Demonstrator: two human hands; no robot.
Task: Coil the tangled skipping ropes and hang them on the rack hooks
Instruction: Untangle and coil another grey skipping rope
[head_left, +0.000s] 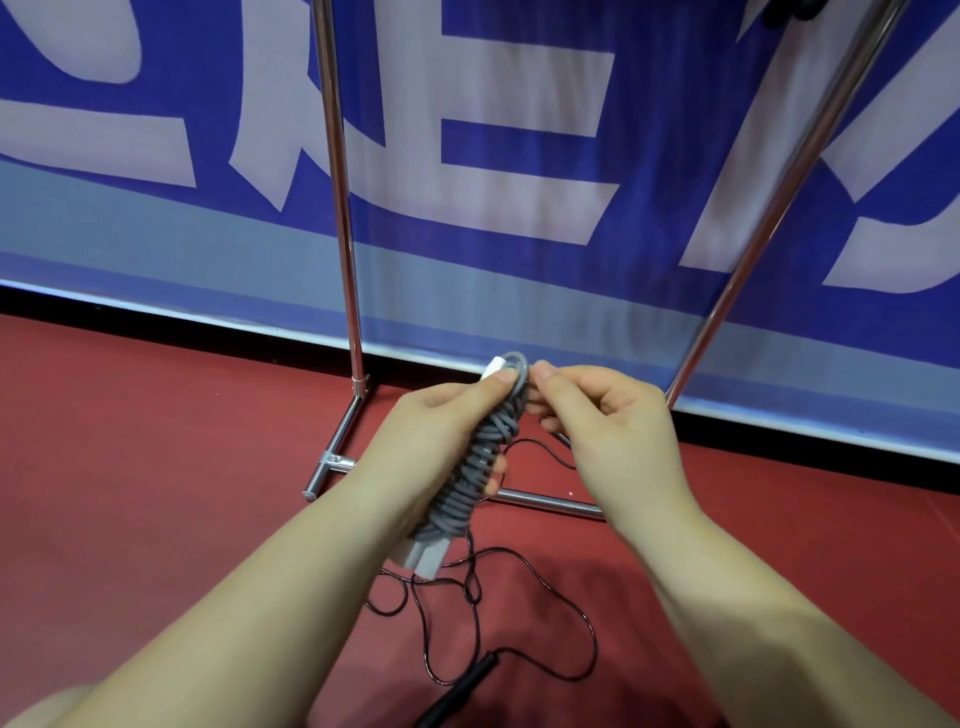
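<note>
Now L hand (441, 441) grips coiled grey rope (480, 457), R hand (608, 431) pinches its top loop.

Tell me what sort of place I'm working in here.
Probably an indoor sports hall or gym. The red sports floor looks like court matting, a large blue banner with white lettering lines the wall, and a chrome rack stands before it, with a black skipping rope loose on the floor.
</note>
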